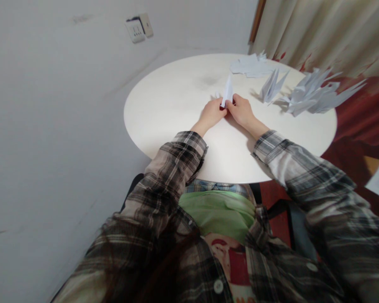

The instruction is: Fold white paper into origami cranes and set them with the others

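A small folded white paper piece (pixel 228 89) stands up between my hands on the round white table (pixel 177 105). My left hand (pixel 212 112) pinches its lower edge from the left with the fingers closed. Pressed against it from the right, my right hand (pixel 241 110) grips the same base of the paper. Both hands rest on the tabletop near its middle. The bottom of the fold is hidden by my fingers.
Several folded paper shapes (pixel 312 94) lie at the table's right edge, one more folded paper shape (pixel 271 86) stands nearer, and a flat paper pile (pixel 251 65) sits at the back. A wall socket (pixel 139 27) is on the wall; a curtain (pixel 328 29) hangs behind right.
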`<action>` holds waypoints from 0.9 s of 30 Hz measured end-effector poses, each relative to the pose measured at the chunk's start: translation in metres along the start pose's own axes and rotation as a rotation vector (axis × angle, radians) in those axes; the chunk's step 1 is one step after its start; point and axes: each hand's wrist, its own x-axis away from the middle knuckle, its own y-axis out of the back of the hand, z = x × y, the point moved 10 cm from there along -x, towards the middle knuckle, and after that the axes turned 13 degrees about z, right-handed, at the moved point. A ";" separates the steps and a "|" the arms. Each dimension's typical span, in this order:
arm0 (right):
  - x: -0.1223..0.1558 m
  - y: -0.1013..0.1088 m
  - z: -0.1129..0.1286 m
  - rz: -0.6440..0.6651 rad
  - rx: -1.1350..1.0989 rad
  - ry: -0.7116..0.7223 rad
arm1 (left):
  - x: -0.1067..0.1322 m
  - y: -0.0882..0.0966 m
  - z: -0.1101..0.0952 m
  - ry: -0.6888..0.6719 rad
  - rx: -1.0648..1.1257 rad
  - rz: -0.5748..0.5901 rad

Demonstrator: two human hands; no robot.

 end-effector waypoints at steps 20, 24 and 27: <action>-0.009 -0.004 -0.009 -0.004 -0.005 0.075 | -0.006 0.000 0.004 -0.015 0.007 -0.023; -0.011 -0.005 -0.011 -0.009 0.006 0.090 | -0.004 0.001 0.002 -0.015 0.011 -0.018; -0.011 -0.006 -0.011 -0.006 0.014 0.097 | -0.003 0.001 0.000 -0.013 0.019 -0.017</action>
